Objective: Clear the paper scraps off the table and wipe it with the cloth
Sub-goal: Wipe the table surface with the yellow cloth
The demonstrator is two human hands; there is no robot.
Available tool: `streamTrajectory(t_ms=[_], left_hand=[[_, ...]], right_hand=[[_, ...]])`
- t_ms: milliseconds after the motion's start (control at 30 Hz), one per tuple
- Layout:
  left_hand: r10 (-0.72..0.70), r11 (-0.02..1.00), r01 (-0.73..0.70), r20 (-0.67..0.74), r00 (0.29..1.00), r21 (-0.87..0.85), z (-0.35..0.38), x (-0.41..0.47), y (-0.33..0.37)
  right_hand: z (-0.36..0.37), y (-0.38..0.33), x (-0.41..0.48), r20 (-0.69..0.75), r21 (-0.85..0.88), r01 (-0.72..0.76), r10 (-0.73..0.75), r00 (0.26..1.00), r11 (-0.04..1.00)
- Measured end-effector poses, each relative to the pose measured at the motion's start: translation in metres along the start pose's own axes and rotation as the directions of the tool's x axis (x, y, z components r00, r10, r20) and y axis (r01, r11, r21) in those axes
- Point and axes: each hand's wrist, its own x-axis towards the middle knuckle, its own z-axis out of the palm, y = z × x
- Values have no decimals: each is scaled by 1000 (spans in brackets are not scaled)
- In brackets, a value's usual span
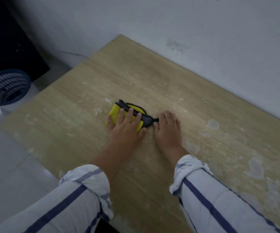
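Nearest to us are our rolled striped sleeves, the left sleeve and the right sleeve, reaching out over the wooden table. Our left hand lies palm down on the yellow and grey cloth, fingers straight and slightly spread, pressing it flat against the tabletop. The folded cloth sits near the middle of the table, mostly under and just beyond that hand's fingers. Our right hand rests flat on the bare wood just beside it, fingers straight and close together; the cloth's black tab reaches its index finger. Small white flecks lie just left of the cloth, and pale patches mark the wood to the right. A blue basket stands on the floor past the table's left edge.
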Motion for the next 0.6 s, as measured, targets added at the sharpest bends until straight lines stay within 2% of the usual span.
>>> streamTrajectory(t_ms=[133,233,267,333,367,400,433,467,533,600], left_hand=[[-166,986,164,-64,984,-27,2,-44,-27],[-359,933,354,-101,928,-57,-3,-65,-59],[-454,890,446,-109,884,-90,-8,-69,-72],[-648,756,612,-139,748,-230,-20,-69,-95],[-704,701,640,-161,692,-316,-25,-67,-100],[-710,689,614,-190,678,-385,-28,-64,-97],[-665,724,553,-202,719,-413,-29,-61,-86],[-566,797,463,-213,796,-388,-26,-59,-70],[-315,922,259,-167,934,-288,-15,-69,-27],[-221,956,210,-35,975,-207,1,-78,-16]], right_hand=[[9,-16,-18,17,9,65,-65,998,998],[12,-20,-25,13,13,91,-91,996,996],[12,-19,-26,7,5,95,-95,995,995],[13,-19,-25,-7,0,94,-94,996,996],[14,-19,-25,-15,-1,92,-92,996,996],[14,-20,-25,-24,-3,93,-93,995,996],[16,-19,-24,-33,-7,96,-96,995,995],[16,-19,-24,-43,-10,102,-102,994,995],[17,-17,-23,-67,-6,115,-115,991,993],[16,-17,-24,-73,-13,116,-117,991,993]])
